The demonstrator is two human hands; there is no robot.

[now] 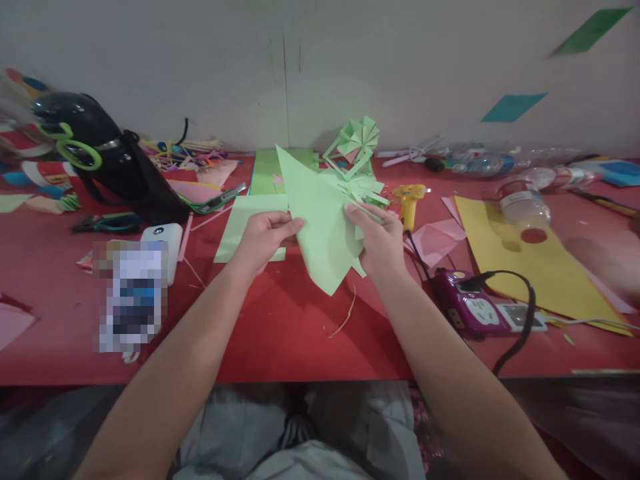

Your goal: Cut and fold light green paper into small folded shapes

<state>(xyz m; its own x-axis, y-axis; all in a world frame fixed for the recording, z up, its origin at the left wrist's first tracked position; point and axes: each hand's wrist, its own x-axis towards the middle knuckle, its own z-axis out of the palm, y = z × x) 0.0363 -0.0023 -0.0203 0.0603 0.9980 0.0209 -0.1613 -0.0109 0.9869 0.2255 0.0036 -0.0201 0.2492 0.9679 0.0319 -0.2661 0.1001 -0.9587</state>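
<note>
Between my two hands a sheet of light green paper is held up, tilted and slightly bent, above the red table. My left hand pinches its left edge between thumb and fingers. On the opposite edge my right hand grips it, thumb on the near face and fingers behind. A flat piece of light green paper lies on the table beside my left hand. Behind the held sheet stands a folded green paper construction, with cut green strips around its base, partly hidden.
A black bottle holder, pliers and a white device are at left. At right are a yellow glue gun, a purple power strip with cables, yellow paper and a plastic bottle.
</note>
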